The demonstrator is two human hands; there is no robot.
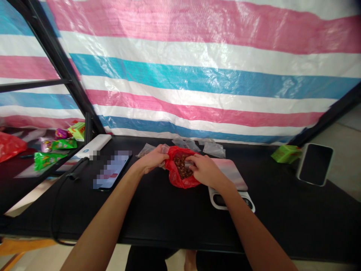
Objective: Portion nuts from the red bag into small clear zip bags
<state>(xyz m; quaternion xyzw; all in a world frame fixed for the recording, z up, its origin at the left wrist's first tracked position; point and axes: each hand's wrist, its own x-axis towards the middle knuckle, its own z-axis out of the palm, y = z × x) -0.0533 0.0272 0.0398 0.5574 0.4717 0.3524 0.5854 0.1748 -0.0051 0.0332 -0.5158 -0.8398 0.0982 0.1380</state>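
A red plastic bag (183,183) stands open on the black table, its rim rolled outward. Inside it lie small brown grains or seeds (180,165). My left hand (155,159) pinches the bag's left rim, and some clear plastic shows beside those fingers. My right hand (203,170) reaches in from the right, fingers bent together over the brown pieces; what they hold, if anything, is hidden. Under my right forearm sits a white kitchen scale (234,175) with a pinkish top. A clear bag with brown contents (145,149) lies behind my left hand.
Clear plastic bags (214,148) lie behind the red bag. A phone (114,171) and a white power strip (96,146) are to the left, beside a black cable (53,203). On the right are a green box (286,154) and a white-framed device (315,164). Striped sheeting (197,82) hangs behind.
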